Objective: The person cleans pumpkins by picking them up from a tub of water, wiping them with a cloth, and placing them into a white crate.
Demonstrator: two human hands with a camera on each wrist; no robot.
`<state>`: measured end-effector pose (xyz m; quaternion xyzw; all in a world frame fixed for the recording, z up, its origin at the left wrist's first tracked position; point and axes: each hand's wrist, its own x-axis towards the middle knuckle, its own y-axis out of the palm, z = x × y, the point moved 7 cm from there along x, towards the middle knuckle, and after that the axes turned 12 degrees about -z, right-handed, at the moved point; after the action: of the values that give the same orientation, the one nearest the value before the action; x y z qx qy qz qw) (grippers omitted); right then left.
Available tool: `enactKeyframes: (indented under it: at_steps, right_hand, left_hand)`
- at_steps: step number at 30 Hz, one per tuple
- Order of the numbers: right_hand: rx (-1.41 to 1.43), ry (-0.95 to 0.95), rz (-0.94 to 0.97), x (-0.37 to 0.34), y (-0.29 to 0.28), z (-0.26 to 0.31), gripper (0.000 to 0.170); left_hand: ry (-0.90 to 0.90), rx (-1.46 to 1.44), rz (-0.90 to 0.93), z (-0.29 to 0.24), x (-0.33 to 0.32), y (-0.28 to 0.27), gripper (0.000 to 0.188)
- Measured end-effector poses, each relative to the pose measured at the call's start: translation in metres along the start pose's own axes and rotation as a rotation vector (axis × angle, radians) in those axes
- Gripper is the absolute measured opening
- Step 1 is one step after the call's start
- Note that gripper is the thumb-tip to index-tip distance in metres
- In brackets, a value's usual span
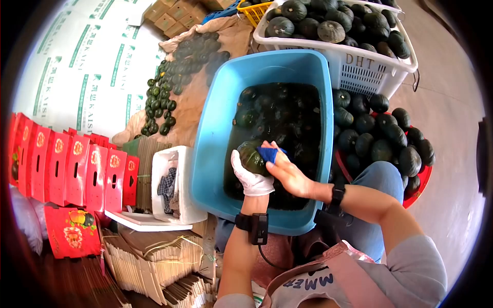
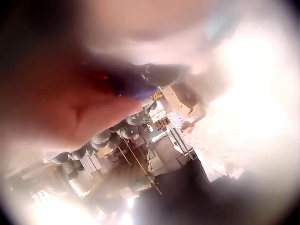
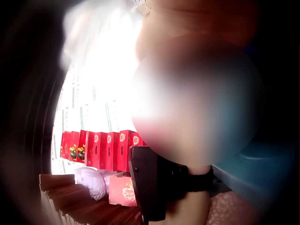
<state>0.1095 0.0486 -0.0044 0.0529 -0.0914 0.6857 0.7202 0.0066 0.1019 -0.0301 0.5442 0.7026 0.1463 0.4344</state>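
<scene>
In the head view, a dark green pumpkin (image 1: 252,157) is held over the blue tub (image 1: 209,149). My left hand (image 1: 253,179), in a white glove, grips it from the left and below. My bare right hand (image 1: 290,175) holds a blue cloth (image 1: 267,154) against the pumpkin's right side. Dark water (image 1: 287,179) fills the tub's lower part, with several more pumpkins (image 1: 247,117) in it. The left wrist view catches the blue cloth (image 2: 133,88) behind a blurred hand (image 2: 89,115). A blurred patch covers much of the right wrist view.
A white crate (image 1: 354,54) heaped with pumpkins stands behind the tub. More pumpkins fill a red basin (image 1: 425,178) at the right. Small green pumpkins (image 1: 159,105) lie on brown cloth at the left. Red boxes (image 1: 77,164), a white foam box (image 1: 185,205) and flattened cartons (image 1: 138,267) stand left.
</scene>
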Motion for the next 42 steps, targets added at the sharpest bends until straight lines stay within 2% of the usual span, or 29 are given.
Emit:
enactKeyframes:
  at_steps: [1, 3, 5, 7, 9, 10, 11, 13, 14, 15, 17, 18, 19, 21, 22, 23, 25, 26, 27, 29, 30, 31, 33, 34, 35, 37, 40, 42]
  right_hand:
    - [0.0, -0.06, 0.03, -0.003, 0.001, 0.01, 0.051]
    - [-0.145, -0.18, 0.094, -0.005, -0.001, 0.022, 0.049]
    - [-0.184, -0.252, 0.113, 0.0, -0.005, 0.027, 0.049]
    - [-0.218, -0.348, 0.058, 0.013, -0.01, 0.032, 0.051]
    - [0.205, 0.049, -0.016, 0.032, -0.018, 0.012, 0.051]
    - [0.486, 0.216, -0.05, 0.036, -0.015, -0.005, 0.053]
    - [0.761, 0.471, -0.14, 0.035, -0.013, -0.014, 0.052]
    - [1.145, 0.892, -0.14, 0.021, 0.0, -0.032, 0.053]
    - [1.18, 0.905, -0.062, 0.014, 0.003, -0.029, 0.054]
    - [1.155, 0.939, -0.138, 0.005, 0.002, -0.033, 0.056]
    - [0.995, 0.972, -0.249, -0.005, -0.009, -0.023, 0.063]
    - [0.966, 0.92, -0.166, -0.003, -0.011, -0.026, 0.071]
    - [0.997, 0.755, -0.162, 0.007, -0.012, -0.024, 0.068]
    - [0.686, 0.582, -0.161, 0.006, -0.022, -0.026, 0.064]
    - [0.614, 0.602, -0.188, 0.006, -0.025, -0.02, 0.065]
    - [0.676, 0.633, -0.202, 0.005, -0.028, -0.024, 0.057]
    - [0.849, 0.782, -0.168, 0.006, -0.029, -0.025, 0.049]
    - [0.82, 0.79, -0.171, 0.008, -0.031, -0.014, 0.044]
    - [0.812, 0.789, -0.158, 0.011, -0.028, -0.015, 0.044]
    - [0.696, 0.689, -0.107, 0.02, -0.022, -0.018, 0.045]
    - [0.638, 0.618, -0.175, 0.025, -0.021, -0.019, 0.04]
    - [0.639, 0.615, -0.167, 0.029, -0.018, -0.021, 0.04]
    - [-0.06, 0.265, -0.203, 0.038, -0.03, -0.015, 0.031]
    - [-0.232, 0.07, -0.311, 0.037, -0.03, -0.002, 0.03]
    - [-0.222, 0.131, -0.26, 0.033, -0.024, -0.001, 0.026]
    - [0.02, -0.014, -0.3, 0.02, -0.014, 0.0, 0.032]
    - [-0.133, -0.39, -0.112, 0.0, -0.001, 0.028, 0.042]
    - [-0.245, -0.449, -0.005, -0.013, 0.006, 0.04, 0.047]
  left_hand:
    - [-0.016, 0.004, 0.017, -0.001, -0.004, 0.003, 0.05]
    - [-0.222, -0.085, 0.085, 0.015, -0.022, 0.01, 0.048]
    - [-0.259, -0.025, 0.097, 0.023, -0.019, 0.008, 0.045]
    - [-0.094, -0.002, 0.22, 0.028, -0.021, 0.019, 0.036]
    - [0.218, 0.321, 0.124, 0.018, -0.03, 0.008, 0.036]
    - [0.212, 0.307, 0.156, 0.014, -0.045, 0.02, 0.041]
    - [0.288, 0.399, 0.239, 0.006, -0.054, 0.032, 0.043]
    - [0.419, 0.604, 0.34, -0.006, -0.069, 0.052, 0.047]
    - [0.444, 0.622, 0.309, -0.005, -0.062, 0.045, 0.059]
    - [0.711, 0.814, 0.339, -0.007, -0.06, 0.046, 0.068]
    - [1.375, 1.173, 0.39, -0.023, -0.082, 0.074, 0.079]
    - [1.482, 1.342, 0.357, -0.024, -0.081, 0.075, 0.087]
    - [1.474, 1.527, 0.312, -0.02, -0.076, 0.072, 0.096]
    - [1.396, 1.443, 0.354, -0.02, -0.075, 0.067, 0.099]
    - [1.291, 1.304, 0.458, -0.025, -0.083, 0.067, 0.104]
    - [1.036, 0.934, 0.484, -0.028, -0.081, 0.061, 0.091]
    - [0.477, 0.349, 0.137, -0.042, -0.058, 0.033, 0.071]
    - [0.277, 0.163, -0.04, -0.04, -0.037, 0.002, 0.056]
    - [0.148, 0.228, -0.091, -0.021, -0.019, -0.017, 0.057]
    - [-0.043, 0.09, 0.032, 0.018, -0.031, -0.012, 0.059]
    - [-0.078, -0.028, 0.045, 0.024, -0.032, -0.012, 0.063]
    - [-0.07, -0.031, 0.045, 0.023, -0.033, -0.008, 0.063]
    - [-0.124, -0.194, 0.045, 0.023, -0.038, -0.002, 0.061]
    - [-0.078, -0.225, 0.019, 0.021, -0.036, -0.001, 0.06]
    - [-0.079, -0.232, 0.029, 0.02, -0.032, -0.002, 0.06]
    - [-0.109, -0.185, 0.031, 0.016, -0.019, -0.006, 0.059]
    - [-0.24, -0.152, -0.017, 0.008, -0.022, 0.0, 0.061]
    - [-0.26, -0.061, -0.068, 0.012, -0.004, -0.026, 0.062]
